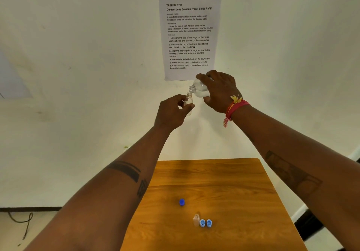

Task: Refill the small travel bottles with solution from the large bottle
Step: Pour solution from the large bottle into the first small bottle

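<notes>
Tilting the big bottle, the right hand grips it, neck over a small bottle pinched in the left hand

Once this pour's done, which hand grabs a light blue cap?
Probably right. The left hand must keep the filled small bottle upright; the right hand can set down the large bottle and take a cap.

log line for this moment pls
step: pouring | left hand: holds travel bottle | right hand: tilts large bottle | caps: off, on table
</notes>
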Action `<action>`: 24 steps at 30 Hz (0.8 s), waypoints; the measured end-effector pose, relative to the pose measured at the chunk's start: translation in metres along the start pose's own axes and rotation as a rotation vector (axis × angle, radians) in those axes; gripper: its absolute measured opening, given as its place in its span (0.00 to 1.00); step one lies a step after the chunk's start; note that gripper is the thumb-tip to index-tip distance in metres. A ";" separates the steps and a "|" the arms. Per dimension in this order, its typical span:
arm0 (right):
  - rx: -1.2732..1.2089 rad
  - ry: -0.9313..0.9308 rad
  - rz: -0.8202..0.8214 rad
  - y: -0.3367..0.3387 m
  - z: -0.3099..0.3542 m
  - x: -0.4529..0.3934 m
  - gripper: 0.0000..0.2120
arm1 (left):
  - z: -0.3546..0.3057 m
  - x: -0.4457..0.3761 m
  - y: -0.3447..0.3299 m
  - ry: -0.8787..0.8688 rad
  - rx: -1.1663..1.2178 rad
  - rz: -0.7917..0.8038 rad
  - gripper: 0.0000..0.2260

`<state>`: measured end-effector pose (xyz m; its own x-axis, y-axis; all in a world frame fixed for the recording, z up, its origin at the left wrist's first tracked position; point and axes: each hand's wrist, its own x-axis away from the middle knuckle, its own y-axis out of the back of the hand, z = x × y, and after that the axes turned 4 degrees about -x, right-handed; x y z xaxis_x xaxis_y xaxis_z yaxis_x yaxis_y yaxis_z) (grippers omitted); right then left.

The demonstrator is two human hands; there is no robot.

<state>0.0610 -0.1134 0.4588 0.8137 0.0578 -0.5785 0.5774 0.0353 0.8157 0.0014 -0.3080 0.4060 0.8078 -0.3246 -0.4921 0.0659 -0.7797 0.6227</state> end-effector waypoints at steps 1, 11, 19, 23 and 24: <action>-0.001 0.002 -0.004 0.000 0.000 0.000 0.31 | 0.000 0.000 0.000 0.000 -0.001 -0.001 0.15; 0.014 0.005 0.002 0.005 0.000 -0.004 0.31 | -0.001 -0.003 0.001 -0.006 -0.009 -0.007 0.16; 0.021 0.009 -0.015 0.005 0.000 -0.005 0.31 | -0.001 -0.004 -0.001 0.002 0.012 -0.008 0.14; 0.019 0.011 -0.028 0.005 -0.001 -0.004 0.31 | -0.001 -0.005 -0.002 -0.002 0.015 -0.013 0.15; 0.020 0.013 -0.032 0.005 -0.001 -0.004 0.31 | -0.001 -0.005 -0.001 -0.003 0.015 -0.013 0.15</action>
<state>0.0602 -0.1122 0.4652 0.7942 0.0702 -0.6036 0.6041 0.0174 0.7967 -0.0027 -0.3047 0.4082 0.8049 -0.3164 -0.5021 0.0676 -0.7916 0.6073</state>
